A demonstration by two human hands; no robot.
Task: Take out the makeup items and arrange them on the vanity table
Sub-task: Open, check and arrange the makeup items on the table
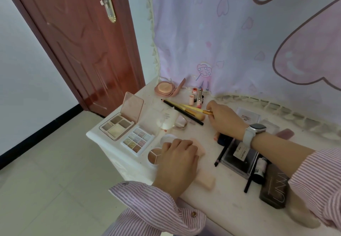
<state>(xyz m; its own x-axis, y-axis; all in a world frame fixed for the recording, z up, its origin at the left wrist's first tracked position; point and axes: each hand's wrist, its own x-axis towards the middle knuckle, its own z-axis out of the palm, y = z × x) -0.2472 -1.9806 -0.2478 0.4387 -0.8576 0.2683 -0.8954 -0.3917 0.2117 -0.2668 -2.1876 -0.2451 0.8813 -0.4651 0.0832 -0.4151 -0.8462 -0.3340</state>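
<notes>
Makeup items lie spread over the white desk (pixel 217 195). At the far left an open eyeshadow palette (pixel 118 125) sits with its pink lid raised, and just right of it lies a nine-pan palette (pixel 138 140). Beyond them, by the curtain (pixel 239 33), rests an open powder compact (pixel 165 88). The left hand (pixel 177 160) lies with fingers curled over a round concealer pot (pixel 154 155) and a pink sponge (pixel 198 148). Farther back, the right hand (pixel 224 118) pinches a yellow-handled brush (pixel 193 108) that lies beside a black pencil (pixel 182 112). At the near right sit a clear case (pixel 239 159) and a dark palette (pixel 275 187).
</notes>
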